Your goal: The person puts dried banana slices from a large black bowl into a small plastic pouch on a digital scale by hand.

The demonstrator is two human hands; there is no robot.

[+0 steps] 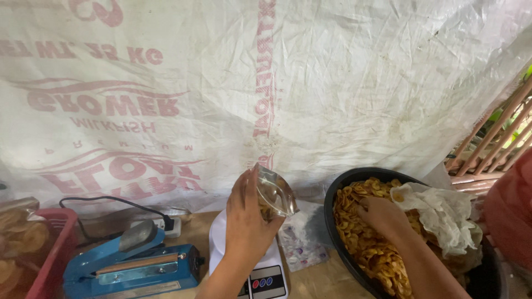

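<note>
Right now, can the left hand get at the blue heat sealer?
Probably not yet: the left hand is holding up a clear pouch over the white scale. The blue heat sealer lies unobstructed just left of it.

A small clear plastic bag (275, 195) held tilted above the scale; yellow chips (370, 249) fill the black basin.

A small clear plastic pouch (275, 194) was held up in the left hand (246, 221), above a white scale with a dark panel of coloured buttons (267, 281). Behind hung a white sack sheet (277, 83) with faded red print. A clear bag of chips (19, 232) sat in the red basket (55, 249) at left. A white patterned packet (302, 246) lay on the tabletop.
</note>
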